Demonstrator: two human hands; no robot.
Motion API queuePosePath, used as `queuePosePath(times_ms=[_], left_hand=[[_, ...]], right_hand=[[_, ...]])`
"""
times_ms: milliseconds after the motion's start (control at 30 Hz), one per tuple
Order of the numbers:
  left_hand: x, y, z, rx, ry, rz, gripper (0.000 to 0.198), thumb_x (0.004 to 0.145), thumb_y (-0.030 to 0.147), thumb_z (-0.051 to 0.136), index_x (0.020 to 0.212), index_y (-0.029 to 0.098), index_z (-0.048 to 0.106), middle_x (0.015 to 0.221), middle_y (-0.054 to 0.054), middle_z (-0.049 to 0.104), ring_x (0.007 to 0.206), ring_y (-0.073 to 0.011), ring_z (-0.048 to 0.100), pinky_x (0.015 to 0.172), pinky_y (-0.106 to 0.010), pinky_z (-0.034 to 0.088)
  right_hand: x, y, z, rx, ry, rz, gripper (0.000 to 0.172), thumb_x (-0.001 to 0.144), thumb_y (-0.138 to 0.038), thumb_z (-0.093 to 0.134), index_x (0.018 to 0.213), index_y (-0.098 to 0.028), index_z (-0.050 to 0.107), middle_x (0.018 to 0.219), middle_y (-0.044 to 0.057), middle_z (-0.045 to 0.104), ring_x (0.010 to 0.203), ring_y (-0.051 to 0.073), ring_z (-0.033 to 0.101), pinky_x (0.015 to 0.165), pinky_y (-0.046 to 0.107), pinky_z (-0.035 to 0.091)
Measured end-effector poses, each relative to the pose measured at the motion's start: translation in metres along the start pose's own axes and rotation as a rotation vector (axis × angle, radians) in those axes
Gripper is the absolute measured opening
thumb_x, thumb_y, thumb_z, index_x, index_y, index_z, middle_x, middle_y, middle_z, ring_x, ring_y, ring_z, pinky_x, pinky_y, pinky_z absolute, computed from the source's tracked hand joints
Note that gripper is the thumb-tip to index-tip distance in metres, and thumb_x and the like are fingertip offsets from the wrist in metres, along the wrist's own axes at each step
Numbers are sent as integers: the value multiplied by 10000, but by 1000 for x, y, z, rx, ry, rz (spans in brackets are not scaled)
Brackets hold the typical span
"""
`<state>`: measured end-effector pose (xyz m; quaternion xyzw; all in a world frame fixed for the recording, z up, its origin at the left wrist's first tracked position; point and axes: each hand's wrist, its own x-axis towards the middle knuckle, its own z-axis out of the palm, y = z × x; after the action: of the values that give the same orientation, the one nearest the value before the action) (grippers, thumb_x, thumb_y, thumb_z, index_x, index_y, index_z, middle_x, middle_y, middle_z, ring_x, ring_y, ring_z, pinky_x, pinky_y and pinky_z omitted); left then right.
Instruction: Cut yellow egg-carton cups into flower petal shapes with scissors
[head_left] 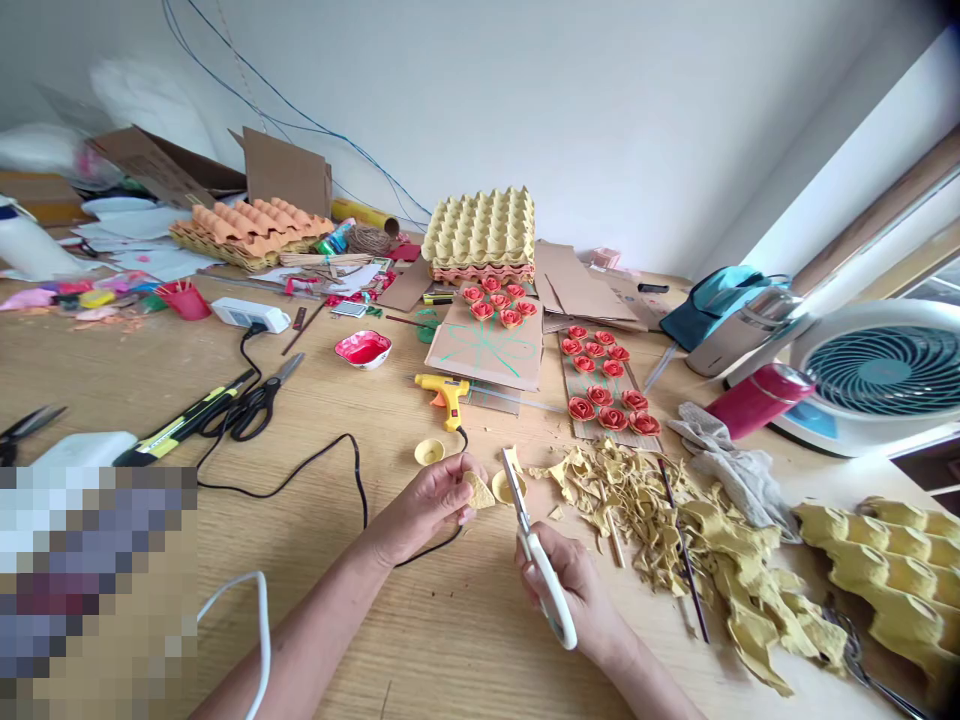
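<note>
My left hand pinches a small yellow piece of egg carton between thumb and fingers. A pair of white-handled scissors is in my right hand, its blades pointing up and away from me, apart from the piece. Behind the blades lies a yellow carton cup, partly covered by them. Another carton cup rests just beyond my left hand. A yellow glue gun lies past the cups. Yellow carton scraps are heaped to the right of the scissors.
Red paper roses sit on cardboard behind the scraps. Stacked egg trays stand at the back. Black scissors and a red-filled bowl lie left. A fan and red can stand right. A black cord crosses the table.
</note>
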<state>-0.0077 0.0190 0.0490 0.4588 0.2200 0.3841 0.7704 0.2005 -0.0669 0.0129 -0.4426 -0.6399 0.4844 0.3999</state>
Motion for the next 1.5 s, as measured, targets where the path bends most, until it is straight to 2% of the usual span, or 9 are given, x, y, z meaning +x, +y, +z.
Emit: queuePosePath(times_ms=[100, 300, 600, 833, 1033, 1167, 1300, 1367, 1500], left_hand=[[2, -5, 1, -102, 28, -7, 318, 799, 408, 752, 819, 145, 576, 876, -15, 506, 608, -58, 421, 573, -205, 366], [4, -12, 4, -249, 32, 20, 303, 825, 388, 729, 775, 135, 570, 854, -23, 530, 607, -62, 493, 557, -196, 401], [3, -19, 4, -203, 79, -78, 237, 888, 378, 655, 862, 159, 566, 869, -23, 575, 684, -130, 642, 548, -221, 526], [3, -17, 7, -167, 71, -105, 211, 904, 358, 629, 858, 163, 563, 979, -43, 584, 894, -211, 676, 624, -255, 565], [3, -25, 13, -151, 109, -69, 200, 906, 335, 646, 828, 154, 611, 971, -44, 604, 899, -120, 564, 729, -181, 496], [3, -34, 21, -247, 138, -139, 193, 854, 328, 719, 865, 144, 660, 956, -39, 614, 822, -101, 558, 659, -170, 486], [3, -39, 26, -344, 140, -220, 208, 801, 306, 777, 855, 137, 668, 870, -27, 638, 734, -96, 583, 633, -200, 527], [2, -40, 27, -360, 149, -252, 210, 782, 289, 796, 862, 143, 667, 862, -25, 654, 744, -109, 606, 647, -226, 557], [1, -40, 27, -368, 150, -301, 225, 752, 273, 821, 856, 138, 673, 865, -26, 670, 767, -127, 634, 670, -265, 593]], right_hand=[[1, 0, -2, 102, 24, 12, 442, 936, -603, 483, 746, -205, 503, 588, -28, 469, 514, 118, 409, 498, 242, 339], [-1, -2, -3, 245, -15, 18, 477, 903, -666, 503, 890, -192, 557, 569, -39, 485, 479, 103, 377, 479, 233, 317], [2, -4, -4, 168, -13, 40, 424, 919, -585, 547, 780, -185, 537, 590, -34, 488, 483, 93, 413, 476, 223, 321], [1, -4, -5, 241, -24, 75, 416, 912, -587, 558, 801, -187, 535, 582, -46, 477, 473, 87, 392, 469, 216, 311], [4, 0, -6, 162, 166, 3, 305, 859, -487, 681, 901, -204, 574, 813, 11, 579, 691, 144, 501, 618, 251, 409], [5, 1, -5, 83, 291, 29, 303, 820, -404, 740, 1005, -221, 584, 898, 16, 594, 747, 160, 512, 654, 258, 430], [8, -2, -3, 205, 323, 22, 313, 798, -340, 769, 1030, -231, 590, 886, 0, 588, 791, 160, 541, 722, 267, 460], [11, -5, -3, 293, 336, 26, 317, 769, -335, 793, 989, -229, 591, 884, -3, 593, 785, 152, 548, 710, 258, 466], [13, -9, -4, 421, 324, 71, 363, 708, -354, 835, 929, -222, 580, 787, -24, 581, 658, 117, 497, 579, 221, 423]])
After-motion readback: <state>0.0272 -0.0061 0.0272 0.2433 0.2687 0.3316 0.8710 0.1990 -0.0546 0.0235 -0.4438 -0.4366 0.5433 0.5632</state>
